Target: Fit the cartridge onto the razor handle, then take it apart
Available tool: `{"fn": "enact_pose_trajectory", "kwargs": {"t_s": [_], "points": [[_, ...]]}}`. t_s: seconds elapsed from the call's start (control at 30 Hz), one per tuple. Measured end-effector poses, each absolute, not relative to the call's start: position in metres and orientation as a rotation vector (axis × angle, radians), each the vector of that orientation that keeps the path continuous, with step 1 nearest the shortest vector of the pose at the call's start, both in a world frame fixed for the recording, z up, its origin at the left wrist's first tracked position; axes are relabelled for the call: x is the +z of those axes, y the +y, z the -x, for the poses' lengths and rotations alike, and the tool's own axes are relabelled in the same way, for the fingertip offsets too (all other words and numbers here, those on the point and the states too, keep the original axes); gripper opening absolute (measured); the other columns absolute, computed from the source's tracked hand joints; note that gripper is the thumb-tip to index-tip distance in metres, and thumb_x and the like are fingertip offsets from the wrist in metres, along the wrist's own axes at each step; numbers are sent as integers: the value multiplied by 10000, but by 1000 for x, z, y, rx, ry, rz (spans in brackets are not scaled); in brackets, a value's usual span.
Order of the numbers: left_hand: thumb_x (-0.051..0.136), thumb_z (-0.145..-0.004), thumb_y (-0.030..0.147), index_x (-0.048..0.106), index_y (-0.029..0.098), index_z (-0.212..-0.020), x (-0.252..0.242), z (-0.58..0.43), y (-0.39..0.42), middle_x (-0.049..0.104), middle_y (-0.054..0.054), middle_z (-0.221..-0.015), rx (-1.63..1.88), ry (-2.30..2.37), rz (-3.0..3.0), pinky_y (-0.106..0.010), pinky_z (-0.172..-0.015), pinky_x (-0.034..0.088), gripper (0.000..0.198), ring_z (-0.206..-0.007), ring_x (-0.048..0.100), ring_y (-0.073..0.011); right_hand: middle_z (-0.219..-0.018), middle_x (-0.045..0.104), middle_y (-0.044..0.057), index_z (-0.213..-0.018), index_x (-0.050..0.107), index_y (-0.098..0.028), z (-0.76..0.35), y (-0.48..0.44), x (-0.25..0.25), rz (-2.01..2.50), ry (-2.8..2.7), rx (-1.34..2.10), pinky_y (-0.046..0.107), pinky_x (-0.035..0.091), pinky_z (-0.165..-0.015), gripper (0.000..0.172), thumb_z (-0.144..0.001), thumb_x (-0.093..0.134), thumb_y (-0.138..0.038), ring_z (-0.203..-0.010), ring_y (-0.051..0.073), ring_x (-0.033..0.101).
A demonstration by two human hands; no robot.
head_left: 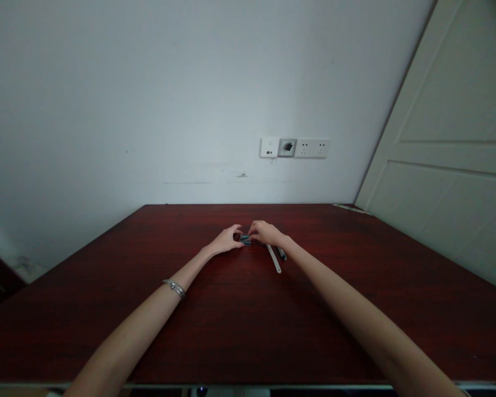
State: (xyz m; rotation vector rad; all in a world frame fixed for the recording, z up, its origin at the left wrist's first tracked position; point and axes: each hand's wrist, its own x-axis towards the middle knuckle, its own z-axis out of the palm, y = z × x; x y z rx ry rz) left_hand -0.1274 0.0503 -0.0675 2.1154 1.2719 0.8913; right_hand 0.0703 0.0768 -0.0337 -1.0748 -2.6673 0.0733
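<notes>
A small dark grey-green object (245, 240) lies on the reddish-brown table (231, 320), between my two hands. My left hand (230, 239) curves around its left side, thumb and fingers at its edges. From the right, the fingertips of my right hand (263, 232) pinch at its right end. What exactly the object is, I cannot make out. Just below my right hand lies a pale flat strip (274, 260) with a hole at its near end. Beside it, partly hidden by my right wrist, is a small dark item (281, 254).
Behind the table stands a white wall (215, 110) with sockets (312, 148) and a switch plate (269, 148). A pale panelled door (450, 149) is at the right. A thin printed strip (351, 209) lies at the table's back right edge.
</notes>
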Motion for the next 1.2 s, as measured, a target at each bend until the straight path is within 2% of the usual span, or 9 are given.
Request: {"fn": "enact_pose_trajectory", "kwargs": {"t_s": [0.27,0.53,0.73,0.83,0.97,1.2], "points": [[707,-600,337,460,137,-1184,-65,127,46,636,-110,-1055,895,1350,-2168,-328,-891,418,665,-980,588,-222,-971,627,49,-925,687,-252,-70,79,-37,1050,-2663,111,230,421,-687,206,-781,556,-320,-893,191,575],[715,-598,355,474,145,-1170,-65,125,45,646,-101,-1025,918,1361,-2186,-337,-881,417,656,-968,590,-224,-931,648,53,-924,695,-226,-70,81,-39,1008,-2659,170,230,417,-735,221,-785,553,-321,-856,175,588],[732,-571,356,465,158,-1200,-66,127,46,588,-119,-1146,937,1321,-2149,-347,-916,404,711,-1053,551,-240,-982,640,43,-973,676,-226,-79,86,-37,1006,-2580,194,233,420,-780,273,-744,603,-355,-892,174,587],[703,-612,327,500,160,-1163,-62,134,52,566,-119,-1177,1095,1302,-2099,-351,-947,385,611,-1087,530,-228,-1058,622,53,-1061,634,-232,-80,84,-39,1028,-2570,190,267,416,-817,411,-693,644,-413,-960,203,566],[623,-684,215,545,150,-1073,-54,145,62,631,-99,-1050,1315,1387,-1930,-363,-930,402,402,-1003,581,-196,-1128,597,83,-1147,580,-200,-74,79,-40,974,-2621,214,318,392,-876,556,-658,664,-450,-1043,244,517],[559,-683,100,568,132,-986,-53,152,67,657,-93,-960,1346,1437,-1893,-337,-876,454,305,-923,614,-170,-987,630,106,-1094,603,-145,-63,79,-39,974,-2659,244,337,399,-822,544,-640,683,-434,-995,254,493]]}}
